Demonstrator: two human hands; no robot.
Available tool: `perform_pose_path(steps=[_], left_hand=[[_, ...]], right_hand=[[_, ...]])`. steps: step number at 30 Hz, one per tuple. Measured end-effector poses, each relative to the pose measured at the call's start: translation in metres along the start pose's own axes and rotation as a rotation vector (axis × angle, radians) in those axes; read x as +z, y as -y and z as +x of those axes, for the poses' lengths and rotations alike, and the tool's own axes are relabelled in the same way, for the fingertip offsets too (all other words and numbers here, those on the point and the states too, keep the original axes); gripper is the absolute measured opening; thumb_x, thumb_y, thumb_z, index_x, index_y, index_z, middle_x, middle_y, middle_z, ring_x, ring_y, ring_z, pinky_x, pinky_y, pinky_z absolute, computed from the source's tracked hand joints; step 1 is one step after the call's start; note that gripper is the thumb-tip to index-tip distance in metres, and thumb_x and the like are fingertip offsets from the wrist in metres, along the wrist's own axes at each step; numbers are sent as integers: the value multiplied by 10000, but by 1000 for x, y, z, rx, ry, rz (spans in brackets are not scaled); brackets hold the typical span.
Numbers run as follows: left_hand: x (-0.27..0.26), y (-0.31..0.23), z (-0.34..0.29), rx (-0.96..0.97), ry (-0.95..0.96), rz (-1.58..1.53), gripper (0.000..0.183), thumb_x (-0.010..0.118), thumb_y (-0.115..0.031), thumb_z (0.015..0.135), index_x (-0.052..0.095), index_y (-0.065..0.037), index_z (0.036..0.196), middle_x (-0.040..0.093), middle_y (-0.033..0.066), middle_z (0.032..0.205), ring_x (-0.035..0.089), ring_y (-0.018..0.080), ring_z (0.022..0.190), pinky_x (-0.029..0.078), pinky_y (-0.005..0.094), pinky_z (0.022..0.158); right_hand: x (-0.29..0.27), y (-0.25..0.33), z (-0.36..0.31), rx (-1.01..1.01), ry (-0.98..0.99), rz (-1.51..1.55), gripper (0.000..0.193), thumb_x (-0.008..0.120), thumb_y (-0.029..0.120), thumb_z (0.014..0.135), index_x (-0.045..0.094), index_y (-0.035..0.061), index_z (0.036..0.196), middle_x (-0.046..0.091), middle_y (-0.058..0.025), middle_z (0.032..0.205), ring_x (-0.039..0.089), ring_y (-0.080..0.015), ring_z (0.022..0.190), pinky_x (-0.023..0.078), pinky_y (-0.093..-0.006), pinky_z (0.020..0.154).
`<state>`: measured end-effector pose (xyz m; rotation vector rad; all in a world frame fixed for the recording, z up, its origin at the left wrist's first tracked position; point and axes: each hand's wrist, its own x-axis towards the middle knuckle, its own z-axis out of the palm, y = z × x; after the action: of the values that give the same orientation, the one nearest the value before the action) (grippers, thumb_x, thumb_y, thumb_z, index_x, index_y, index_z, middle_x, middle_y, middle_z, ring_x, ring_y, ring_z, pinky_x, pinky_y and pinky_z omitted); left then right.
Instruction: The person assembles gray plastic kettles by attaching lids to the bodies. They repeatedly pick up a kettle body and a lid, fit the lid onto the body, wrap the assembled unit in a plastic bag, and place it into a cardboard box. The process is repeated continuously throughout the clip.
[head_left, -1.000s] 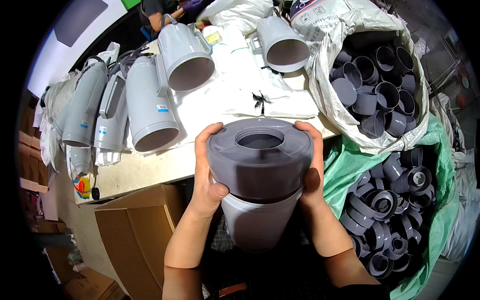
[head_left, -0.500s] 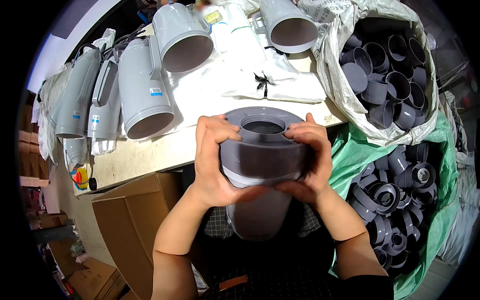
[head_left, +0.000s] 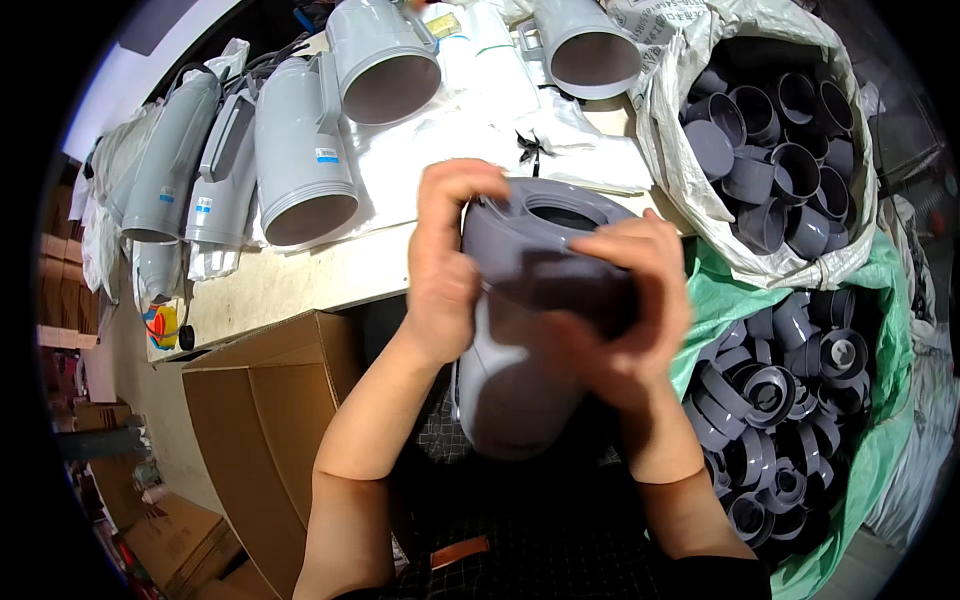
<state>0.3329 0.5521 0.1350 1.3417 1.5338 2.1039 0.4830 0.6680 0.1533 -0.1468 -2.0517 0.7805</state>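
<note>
A dark grey plastic collar [head_left: 540, 258] with a round opening on top sits at the upper end of a lighter grey jug body [head_left: 515, 385], which stands tilted between my legs. My left hand [head_left: 445, 265] wraps the collar's left side, fingers over the top edge and thumb at the side. On the right side, my right hand [head_left: 635, 310] grips the same collar, its fingers on the rim and its thumb against the front; this hand is smeared by motion. Whether the collar is seated on the body cannot be made out.
Several grey jug bodies [head_left: 300, 150] lie on the worktable [head_left: 370, 275], on white plastic wrapping [head_left: 440, 150]. At the right, a white woven sack [head_left: 660, 150] holds dark grey cups, and a green sack [head_left: 860, 480] holds grey rings. An open cardboard box [head_left: 270, 420] stands at the left.
The collar has moved up and slightly right and now tilts, showing more of the jug body below. My left hand has shifted up along its side; my right hand has moved and blurs.
</note>
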Motion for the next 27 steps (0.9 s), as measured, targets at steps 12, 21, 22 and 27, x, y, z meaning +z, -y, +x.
perform_pose_path(steps=[12, 21, 22, 27], left_hand=[[-75, -54, -103, -563, 400, 660, 190, 635, -166, 939, 751, -49, 845, 728, 126, 882, 682, 299, 788, 520, 411, 803], [-147, 146, -4, -255, -211, 1074, 142, 756, -66, 857, 667, 29, 914, 639, 104, 914, 619, 228, 824, 495, 313, 778], [-164, 172, -13, -248, -194, 1195, 166, 762, -71, 851, 650, 33, 915, 622, 113, 925, 612, 226, 812, 494, 324, 756], [-184, 197, -4, -281, -231, 965, 104, 620, -76, 940, 657, 22, 933, 665, 137, 872, 626, 278, 788, 490, 370, 738]], right_hand=[[-2, -80, -97, 429, -219, 1857, 283, 618, 285, 961, 424, 132, 824, 571, -16, 748, 540, -191, 942, 276, -460, 1174], [-12, -154, -26, 222, -13, 2004, 324, 669, 295, 982, 412, 143, 856, 568, -2, 762, 561, -130, 854, 254, -432, 1189], [-13, -162, -24, 206, 39, 2016, 329, 680, 296, 975, 412, 144, 861, 567, -1, 767, 564, -127, 858, 242, -451, 1196], [15, -158, -23, 910, -107, 1879, 295, 754, 293, 928, 516, 120, 948, 603, 3, 834, 599, -115, 782, 444, -360, 1017]])
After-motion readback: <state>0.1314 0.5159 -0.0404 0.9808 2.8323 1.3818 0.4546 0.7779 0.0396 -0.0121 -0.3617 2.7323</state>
